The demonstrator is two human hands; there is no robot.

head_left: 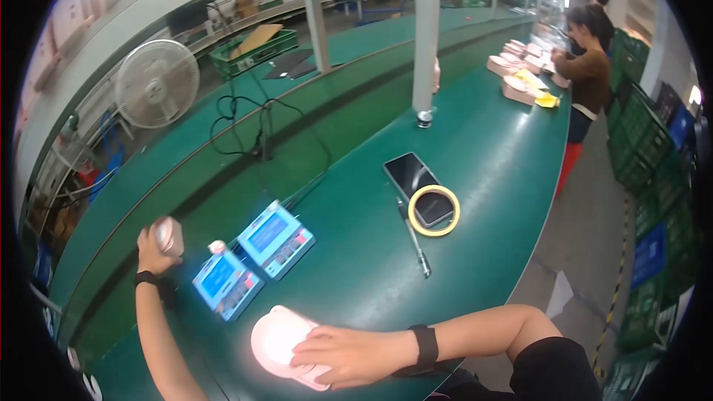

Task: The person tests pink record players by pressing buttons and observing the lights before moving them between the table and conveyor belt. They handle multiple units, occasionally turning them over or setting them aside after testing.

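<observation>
We see a pale pink, rounded, glowing device [272,338] under our right hand [355,356], whose grip we cannot tell, at four o'clock from our left hand [153,255], clasping a pinkish block [170,237].

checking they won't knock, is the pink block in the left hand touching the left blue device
Apart: the head view shows green surface between the pink block in the left hand and the left blue device.
</observation>
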